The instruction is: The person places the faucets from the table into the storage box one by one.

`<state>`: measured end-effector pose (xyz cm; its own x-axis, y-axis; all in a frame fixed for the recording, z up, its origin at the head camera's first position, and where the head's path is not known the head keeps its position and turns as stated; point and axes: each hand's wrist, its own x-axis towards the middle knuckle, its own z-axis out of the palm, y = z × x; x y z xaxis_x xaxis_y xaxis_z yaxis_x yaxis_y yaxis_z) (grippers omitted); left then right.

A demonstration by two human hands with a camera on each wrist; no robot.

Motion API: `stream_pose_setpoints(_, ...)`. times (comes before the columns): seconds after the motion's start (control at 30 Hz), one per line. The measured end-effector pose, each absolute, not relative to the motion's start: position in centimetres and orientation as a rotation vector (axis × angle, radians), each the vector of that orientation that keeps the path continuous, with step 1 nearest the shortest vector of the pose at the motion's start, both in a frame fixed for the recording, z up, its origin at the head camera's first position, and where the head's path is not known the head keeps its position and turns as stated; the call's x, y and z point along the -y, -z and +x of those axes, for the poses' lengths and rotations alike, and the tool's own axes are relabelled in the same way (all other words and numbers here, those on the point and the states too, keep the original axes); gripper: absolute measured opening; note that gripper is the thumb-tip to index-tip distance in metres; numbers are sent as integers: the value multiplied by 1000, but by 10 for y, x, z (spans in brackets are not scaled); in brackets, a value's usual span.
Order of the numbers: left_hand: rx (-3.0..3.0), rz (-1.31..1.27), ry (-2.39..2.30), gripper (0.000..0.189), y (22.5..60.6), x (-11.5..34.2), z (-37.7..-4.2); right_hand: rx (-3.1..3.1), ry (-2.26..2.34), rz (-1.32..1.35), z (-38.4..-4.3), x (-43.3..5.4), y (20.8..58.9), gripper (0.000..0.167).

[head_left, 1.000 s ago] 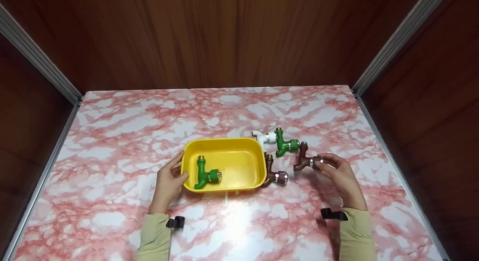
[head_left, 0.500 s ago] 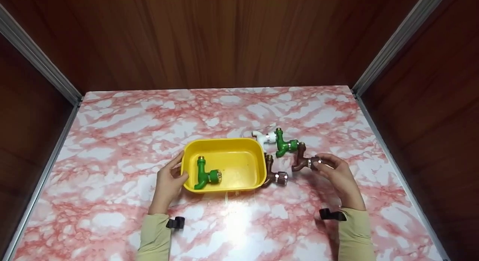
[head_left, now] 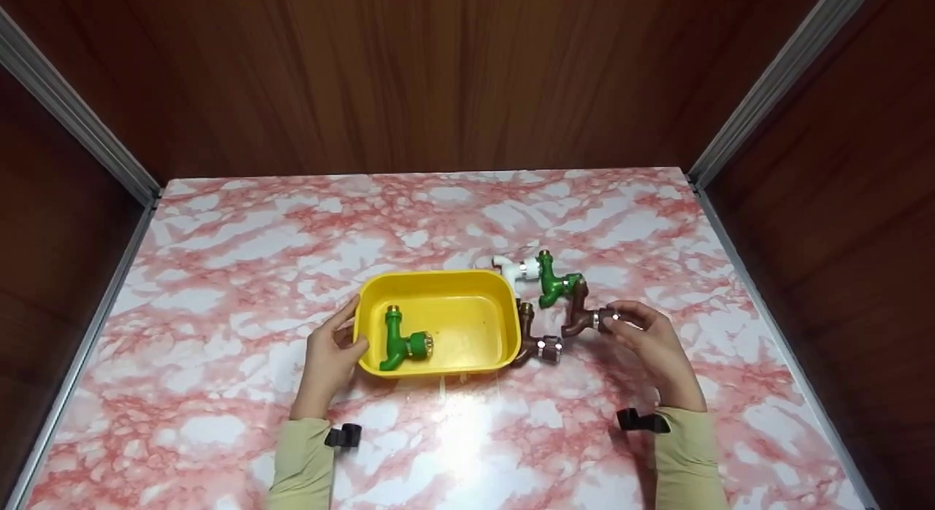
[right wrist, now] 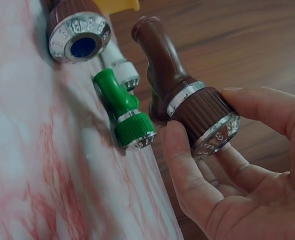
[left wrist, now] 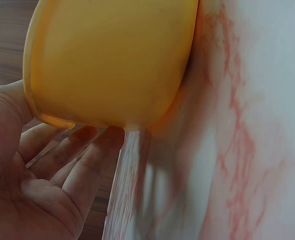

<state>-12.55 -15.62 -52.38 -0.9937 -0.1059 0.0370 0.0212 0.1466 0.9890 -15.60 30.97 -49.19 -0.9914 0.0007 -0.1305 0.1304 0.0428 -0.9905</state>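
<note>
Head view: at a marbled table (head_left: pixel 219 291), a person's left hand (head_left: pixel 327 356) grips the left end of a yellow tub (head_left: pixel 467 335), thumb at the rim, fingers along the outer wall. One green tap (head_left: pixel 395 345) lies inside, toward that same end, the only tap in the tub. Beyond the opposite end, the right hand (head_left: pixel 659 349) pinches a dark brown tap (head_left: pixel 581 320) by its knob. A second brown tap (head_left: pixel 527 342) sits just beside the tub's right wall, partly hidden by it; a white tap (head_left: pixel 511 269) and a second green tap (head_left: pixel 555 286) lie near the tub's far right corner. From where I stand, the step in hand looks to be handling the pinched tap while the tub is steadied; the next move seems to call for a sure pinch and a path clear of the neighbouring taps.

Left wrist view: thumb and fingers meet the tub's end, the palm clear of its wall. The light is dim, and whether the base rests flat is hard to say.

Right wrist view: fingers pinch the ribbed knob (right wrist: pixel 200 112) beside a chrome collar (right wrist: pixel 185 97). The dark brown tap appears lifted, with the second green tap lying on the table nearby.
</note>
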Motion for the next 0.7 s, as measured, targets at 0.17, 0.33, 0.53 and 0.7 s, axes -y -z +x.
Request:
stream_pose_setpoints(0.17,2282,88,1970,68,536,157,-129,-2220,2055,147,-156,-305,490,39)
stream_pose_setpoints(0.33,2282,84,1966,68,536,157,-129,-2214,2062,113,-156,-300,487,38)
stream_pose_setpoints(0.53,2306,86,1946,67,535,158,-128,-2167,2105,79,-156,-294,485,41)
stream_pose_setpoints(0.7,2331,62,1912,66,535,159,-128,-2146,2114,60,-156,-290,484,39)
